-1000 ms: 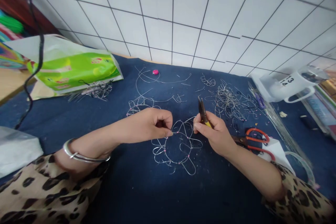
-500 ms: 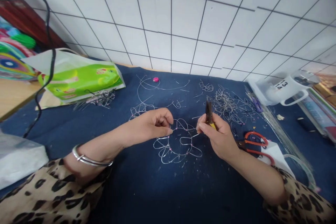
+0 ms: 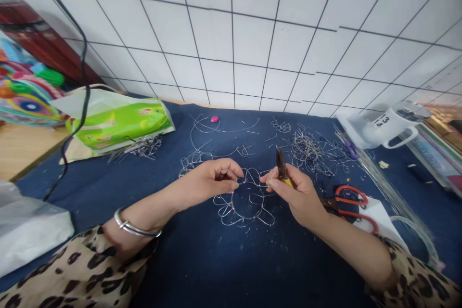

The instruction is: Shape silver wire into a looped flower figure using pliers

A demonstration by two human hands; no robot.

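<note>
A flower-shaped wire frame (image 3: 245,202) with small pink beads lies on the dark blue cloth (image 3: 216,260). My left hand (image 3: 211,180) pinches the frame's left edge between thumb and fingers. My right hand (image 3: 296,192) is closed round small pliers (image 3: 280,166) with a yellow grip, jaws pointing up, and its fingertips touch the frame's right side. A metal bangle (image 3: 135,226) sits on my left wrist.
A heap of bent wire pieces (image 3: 312,147) lies behind my right hand. Red-handled scissors (image 3: 346,204) rest at the right. A green tissue pack (image 3: 115,125), a white mug (image 3: 391,127), a pink bead (image 3: 214,119) and a hanging black cable (image 3: 77,106) are around.
The view has tilted up a little. My right hand has shifted slightly left toward the frame, with the pliers still in it. The left hand keeps its pinch.
</note>
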